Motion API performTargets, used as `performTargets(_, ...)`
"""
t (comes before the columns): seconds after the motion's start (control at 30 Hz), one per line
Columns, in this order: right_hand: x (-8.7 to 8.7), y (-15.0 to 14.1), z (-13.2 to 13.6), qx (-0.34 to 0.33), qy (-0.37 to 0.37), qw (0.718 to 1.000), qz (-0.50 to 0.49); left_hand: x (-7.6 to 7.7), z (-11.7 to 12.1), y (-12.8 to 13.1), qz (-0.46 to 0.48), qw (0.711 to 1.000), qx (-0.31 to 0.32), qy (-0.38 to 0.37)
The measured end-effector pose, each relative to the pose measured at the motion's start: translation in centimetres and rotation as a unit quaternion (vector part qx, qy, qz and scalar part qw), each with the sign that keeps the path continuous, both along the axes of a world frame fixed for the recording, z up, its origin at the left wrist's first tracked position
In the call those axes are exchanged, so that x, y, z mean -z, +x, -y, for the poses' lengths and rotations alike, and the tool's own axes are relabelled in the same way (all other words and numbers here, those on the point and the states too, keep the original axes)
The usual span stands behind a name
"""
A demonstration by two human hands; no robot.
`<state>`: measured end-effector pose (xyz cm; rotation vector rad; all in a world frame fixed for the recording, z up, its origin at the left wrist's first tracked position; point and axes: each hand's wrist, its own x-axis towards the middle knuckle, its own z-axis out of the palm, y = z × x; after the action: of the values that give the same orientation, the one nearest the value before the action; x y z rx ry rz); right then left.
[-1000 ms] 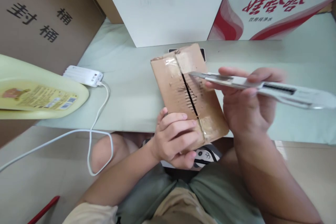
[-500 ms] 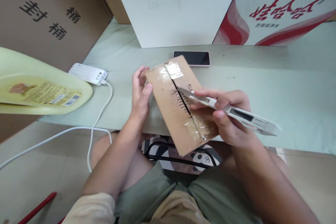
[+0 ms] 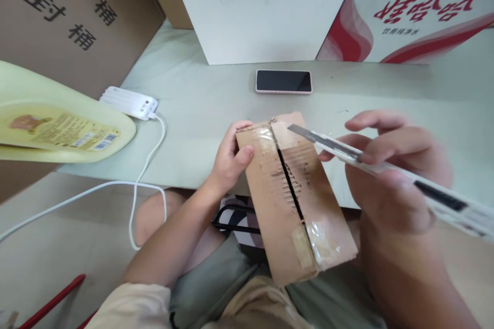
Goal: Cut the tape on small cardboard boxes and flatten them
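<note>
A small brown cardboard box (image 3: 266,205) is tilted over my lap at the table's near edge. Clear tape crosses its top at both ends, and a dark gap runs along the seam between the flaps. My left hand (image 3: 231,157) grips the far left corner, thumb on top. My right hand (image 3: 397,164) holds a white utility knife (image 3: 432,190) with its blade out. The blade tip points left, over or near the far end of the box; whether it touches the cardboard I cannot tell.
A phone (image 3: 283,81) lies beyond the box on the pale green tabletop (image 3: 193,139). A white carton (image 3: 266,10) and a red-and-white carton (image 3: 409,25) stand behind. To the left are a yellow bottle (image 3: 69,123), a white power bank (image 3: 129,103) with its cable (image 3: 148,159), and a large brown carton (image 3: 77,31).
The box has come nearer to me and to the right, with my left hand on it. My right hand and the knife have moved right and lifted off the middle of the seam.
</note>
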<state>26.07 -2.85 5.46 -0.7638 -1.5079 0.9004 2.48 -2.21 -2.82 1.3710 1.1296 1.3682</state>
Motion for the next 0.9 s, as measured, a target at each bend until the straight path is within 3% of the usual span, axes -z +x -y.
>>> performTargets(0.13, -0.4, -0.6, -0.2, -0.016, 0.071, 0.982, 0.175, 0.1, 0.2, 0.1, 0.019, 1.0, -0.01, -0.01)
performTargets(0.23, -0.8, -1.2, -0.3, -0.035, 0.096, 0.964, 0.245, -0.2, 0.2, 0.0, 0.013, 1.0, -0.008, -0.013)
performTargets(0.67, -1.0, -1.6, 0.5, -0.001, 0.117, 0.95, 0.289, -0.6, 0.3, 0.2, 0.027, 0.999, -0.006, -0.015)
performTargets(0.9, -1.6, -1.3, 0.6, -0.049, 0.094, 0.966, 0.238, -0.2, 0.4, 0.1, 0.048, 0.998, -0.008, -0.026)
